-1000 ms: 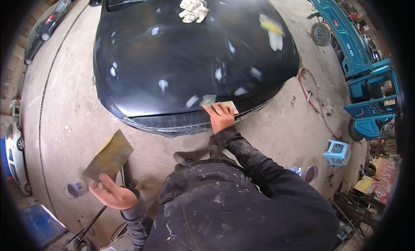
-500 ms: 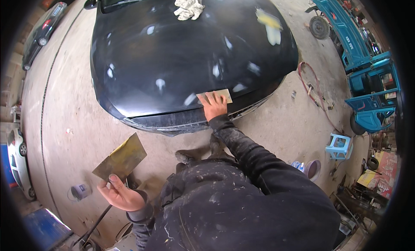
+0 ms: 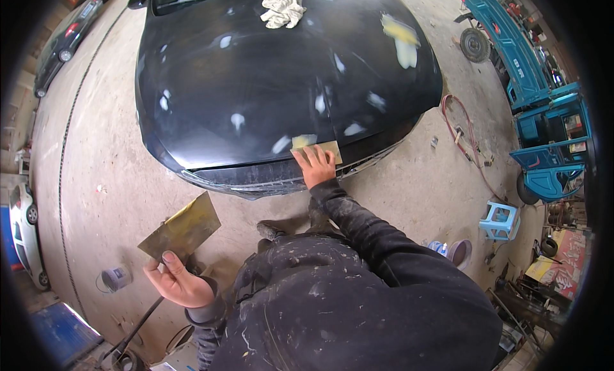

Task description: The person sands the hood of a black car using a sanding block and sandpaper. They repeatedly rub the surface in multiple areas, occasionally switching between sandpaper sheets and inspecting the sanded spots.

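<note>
My left hand (image 3: 179,283) is closed on a flat, thin putty board (image 3: 181,231), held up off the floor and tilted. Yellow putty is smeared along the board's far edge. With fingers pressed over it, my right hand (image 3: 317,169) holds a flat putty spreader (image 3: 330,150) against the front edge of a black car hood (image 3: 198,102). Just beyond the spreader lies a pale yellow putty patch (image 3: 303,141). Several whitish sanded spots dot the hood, and a larger yellow-and-white patch (image 3: 403,40) is at its far right.
A crumpled white cloth (image 3: 283,10) rests on the hood. To the right are a red hose (image 3: 470,131), a blue stool (image 3: 501,221) and a teal truck (image 3: 550,141). A bucket (image 3: 117,279) stands at left, another bucket (image 3: 460,253) at right.
My right hand has drawn the spreader slightly toward me, baring a yellow putty patch on the hood's front edge. My left hand and the board have barely moved.
</note>
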`<state>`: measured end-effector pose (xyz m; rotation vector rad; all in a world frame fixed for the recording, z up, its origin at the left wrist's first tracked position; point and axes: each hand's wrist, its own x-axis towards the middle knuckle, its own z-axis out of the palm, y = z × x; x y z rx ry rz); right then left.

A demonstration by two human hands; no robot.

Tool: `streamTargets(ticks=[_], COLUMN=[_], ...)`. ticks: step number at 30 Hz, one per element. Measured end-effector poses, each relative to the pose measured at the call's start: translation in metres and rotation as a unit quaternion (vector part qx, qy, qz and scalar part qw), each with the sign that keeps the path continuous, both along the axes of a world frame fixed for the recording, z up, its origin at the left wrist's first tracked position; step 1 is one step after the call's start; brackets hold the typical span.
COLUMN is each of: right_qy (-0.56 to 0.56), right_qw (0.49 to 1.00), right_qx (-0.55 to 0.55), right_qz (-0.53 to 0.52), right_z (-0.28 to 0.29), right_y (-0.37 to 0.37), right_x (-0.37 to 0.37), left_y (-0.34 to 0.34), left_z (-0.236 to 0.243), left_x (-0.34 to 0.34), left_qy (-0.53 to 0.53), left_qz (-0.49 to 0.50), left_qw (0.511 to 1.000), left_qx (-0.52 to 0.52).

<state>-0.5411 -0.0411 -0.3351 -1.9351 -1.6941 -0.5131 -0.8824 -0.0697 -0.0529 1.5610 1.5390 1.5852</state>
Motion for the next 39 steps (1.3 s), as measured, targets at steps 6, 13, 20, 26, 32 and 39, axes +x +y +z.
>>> streamTargets(ticks=[6, 13, 20, 26, 32, 39], right_qy=[0.039, 0.013, 0.011, 0.009, 0.008, 0.009], right_qw=[0.999, 1.0, 0.999, 0.998, 1.0, 1.0], right_qx=[-0.036, -0.023, -0.041, -0.054, -0.022, -0.023], right_qz=[0.007, -0.008, -0.014, -0.027, -0.019, -0.011], right_z=[0.009, 0.027, 0.027, 0.013, 0.007, 0.005], right_y=[-0.027, 0.003, 0.031, 0.033, 0.026, 0.006], right_x=[-0.008, 0.004, 0.015, 0.014, 0.007, -0.005], left_y=[-0.002, -0.006, -0.005, -0.006, -0.002, 0.004], left_z=[-0.002, 0.002, 0.003, -0.001, -0.004, -0.004], left_x=[-0.002, -0.001, -0.002, -0.009, -0.003, 0.005], left_qy=[-0.015, 0.024, 0.01, 0.032, 0.012, -0.007], left_qz=[0.012, 0.031, 0.024, 0.047, 0.031, 0.008], left_qw=[1.0, 0.999, 0.999, 0.997, 0.999, 1.0], left_qx=[-0.003, -0.022, -0.019, -0.045, -0.035, -0.029])
